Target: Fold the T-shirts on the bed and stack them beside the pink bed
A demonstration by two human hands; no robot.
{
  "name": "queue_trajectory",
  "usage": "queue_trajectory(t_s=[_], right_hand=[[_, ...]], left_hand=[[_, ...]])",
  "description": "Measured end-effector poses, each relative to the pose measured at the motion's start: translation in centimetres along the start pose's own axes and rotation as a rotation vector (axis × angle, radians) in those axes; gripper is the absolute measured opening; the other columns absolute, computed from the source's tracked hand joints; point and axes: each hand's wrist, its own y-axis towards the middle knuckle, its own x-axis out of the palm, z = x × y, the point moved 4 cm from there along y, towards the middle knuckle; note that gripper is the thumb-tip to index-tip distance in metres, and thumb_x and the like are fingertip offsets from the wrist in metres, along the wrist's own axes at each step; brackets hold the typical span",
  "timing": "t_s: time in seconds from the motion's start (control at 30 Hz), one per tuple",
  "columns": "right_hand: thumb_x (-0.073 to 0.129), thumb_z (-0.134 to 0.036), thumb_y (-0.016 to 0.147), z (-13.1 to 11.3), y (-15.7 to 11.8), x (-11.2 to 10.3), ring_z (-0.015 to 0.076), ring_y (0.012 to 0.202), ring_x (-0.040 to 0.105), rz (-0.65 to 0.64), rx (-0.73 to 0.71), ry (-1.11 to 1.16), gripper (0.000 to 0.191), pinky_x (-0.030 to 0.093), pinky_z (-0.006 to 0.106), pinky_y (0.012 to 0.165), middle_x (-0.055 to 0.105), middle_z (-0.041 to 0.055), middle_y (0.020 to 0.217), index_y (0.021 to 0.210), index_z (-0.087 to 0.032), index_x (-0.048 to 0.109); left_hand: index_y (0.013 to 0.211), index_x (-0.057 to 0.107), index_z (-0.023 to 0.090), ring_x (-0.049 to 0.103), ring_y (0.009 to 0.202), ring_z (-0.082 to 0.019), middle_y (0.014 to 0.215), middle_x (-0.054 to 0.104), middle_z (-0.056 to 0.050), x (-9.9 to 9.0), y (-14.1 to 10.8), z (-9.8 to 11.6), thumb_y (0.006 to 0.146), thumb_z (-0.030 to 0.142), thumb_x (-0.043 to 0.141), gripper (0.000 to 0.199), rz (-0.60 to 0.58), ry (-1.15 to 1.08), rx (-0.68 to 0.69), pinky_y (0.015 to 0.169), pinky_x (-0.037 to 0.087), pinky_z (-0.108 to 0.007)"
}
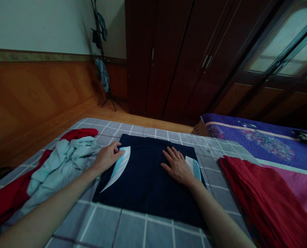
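A folded navy garment (145, 172) lies on the grey checked bedspread (132, 224), with curved white and light-blue panels showing near its left and right edges. My left hand (107, 157) is closed on its far left edge, thumb on top by the left panel and fingers curled at the rim. Flat on the right half of the garment rests my right hand (177, 166), fingers spread and nothing held. The right panel is partly covered by that hand and wrist.
Left of the garment is a crumpled pale grey-blue cloth (62, 162) over red fabric (8, 206). Folded red cloth (267, 196) lies at right, near a purple floral bedcover (246, 134). Beyond stand a dark wardrobe (169, 58) and a coat stand (101, 44).
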Motion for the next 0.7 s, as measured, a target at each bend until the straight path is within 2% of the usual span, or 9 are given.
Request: queue_trajectory(t_s=[0.1, 0.27, 0.33, 0.43, 0.5, 0.57, 0.63, 0.7], right_hand=[[0.038, -0.052, 0.092, 0.1, 0.0, 0.2, 0.0299, 0.139, 0.020, -0.004, -0.001, -0.006, 0.059, 0.021, 0.050, 0.110, 0.031, 0.0125, 0.148, 0.141, -0.018, 0.038], [0.039, -0.052, 0.092, 0.2, 0.0, 0.3, 0.0294, 0.139, 0.020, 0.007, -0.004, -0.009, 0.059, 0.022, 0.050, 0.110, 0.030, 0.0122, 0.149, 0.141, -0.019, 0.038], [0.038, -0.052, 0.092, 0.2, 0.0, 0.3, 0.0293, 0.139, 0.020, 0.012, -0.009, -0.011, 0.059, 0.022, 0.050, 0.110, 0.030, 0.0122, 0.149, 0.141, -0.018, 0.038], [0.037, -0.052, 0.092, 0.2, 0.1, 0.3, 0.0298, 0.139, 0.020, 0.005, -0.012, -0.018, 0.060, 0.023, 0.050, 0.110, 0.031, 0.0125, 0.149, 0.140, -0.018, 0.039], [0.037, -0.053, 0.092, 0.3, 0.1, 0.4, 0.0303, 0.139, 0.020, -0.002, -0.012, -0.022, 0.060, 0.023, 0.050, 0.110, 0.030, 0.0125, 0.149, 0.141, -0.018, 0.039], [0.037, -0.052, 0.092, 0.3, 0.1, 0.4, 0.0305, 0.139, 0.020, -0.006, -0.011, -0.026, 0.060, 0.022, 0.050, 0.110, 0.030, 0.0126, 0.149, 0.141, -0.018, 0.038], [0.037, -0.052, 0.092, 0.3, 0.1, 0.4, 0.0303, 0.139, 0.020, -0.007, -0.010, -0.029, 0.060, 0.022, 0.050, 0.110, 0.030, 0.0127, 0.149, 0.141, -0.017, 0.038], [0.037, -0.052, 0.092, 0.3, 0.2, 0.5, 0.0302, 0.139, 0.020, -0.009, -0.015, -0.032, 0.060, 0.022, 0.050, 0.110, 0.030, 0.0127, 0.149, 0.141, -0.018, 0.038]], left_hand=[[0.107, 0.055, 0.020, 0.060, 0.067, -0.017, 0.073, 0.061, 0.002, 0.6, 0.4, 0.2, 0.078, 0.033, 0.051, 0.032, 0.022, -0.023, 0.023, 0.060, 0.042, -0.025], [0.103, 0.058, 0.021, 0.061, 0.071, -0.017, 0.076, 0.062, 0.001, 0.2, 0.8, 0.1, 0.080, 0.027, 0.047, 0.026, 0.039, 0.044, 0.032, 0.063, 0.043, -0.026], [0.106, 0.058, 0.020, 0.062, 0.081, -0.019, 0.087, 0.064, -0.003, -0.1, 0.5, 0.5, 0.082, 0.026, 0.046, 0.027, 0.064, 0.122, 0.088, 0.069, 0.045, -0.028], [0.116, 0.056, 0.018, 0.055, 0.108, -0.023, 0.117, 0.059, -0.010, -0.3, -0.3, 1.9, 0.088, 0.028, 0.043, 0.032, 0.122, 0.232, 0.279, 0.090, 0.043, -0.035], [0.128, 0.049, 0.017, 0.044, 0.125, -0.024, 0.135, 0.049, -0.011, 0.3, -1.0, 2.8, 0.091, 0.036, 0.043, 0.042, 0.032, 0.283, 0.413, 0.103, 0.033, -0.040], [0.139, 0.037, 0.017, 0.030, 0.135, -0.026, 0.146, 0.036, -0.012, 1.2, -1.5, 3.1, 0.092, 0.047, 0.040, 0.056, -0.157, 0.336, 0.460, 0.110, 0.022, -0.044], [0.145, 0.025, 0.016, 0.017, 0.140, -0.028, 0.152, 0.023, -0.014, 1.8, -1.7, 2.6, 0.091, 0.058, 0.033, 0.069, -0.318, 0.389, 0.406, 0.111, 0.015, -0.049], [0.147, 0.019, 0.014, 0.010, 0.141, -0.031, 0.153, 0.013, -0.017, 1.8, -1.8, 1.8, 0.088, 0.067, 0.028, 0.080, -0.385, 0.426, 0.313, 0.111, 0.012, -0.052]])
